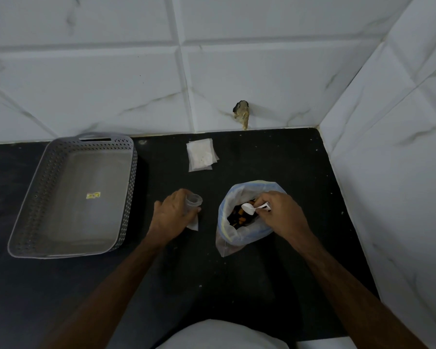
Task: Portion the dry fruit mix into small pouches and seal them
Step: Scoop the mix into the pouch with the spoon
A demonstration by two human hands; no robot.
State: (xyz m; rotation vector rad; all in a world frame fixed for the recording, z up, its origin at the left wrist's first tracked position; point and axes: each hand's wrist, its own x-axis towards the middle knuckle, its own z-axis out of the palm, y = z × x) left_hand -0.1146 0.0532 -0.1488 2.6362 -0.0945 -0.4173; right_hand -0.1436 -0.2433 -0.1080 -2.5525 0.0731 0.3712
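A large clear bag [237, 233] of dark and orange dry fruit mix [239, 217] stands open on the black counter. My right hand [280, 212] pinches a small white plastic spoon [252, 209] whose bowl is over the mix inside the bag's mouth. To the left, my left hand [173, 214] grips a small clear pouch [193, 205], holding it upright with its mouth open; its lower corner shows under my fingers. A small stack of flat clear pouches [202, 154] lies near the back wall.
A grey perforated plastic basket [48, 177] with a yellow sticker on its floor sits at the left of the black counter [237, 285]. White tiled walls close the back and the right side. A hole with debris [242, 113] marks the back wall.
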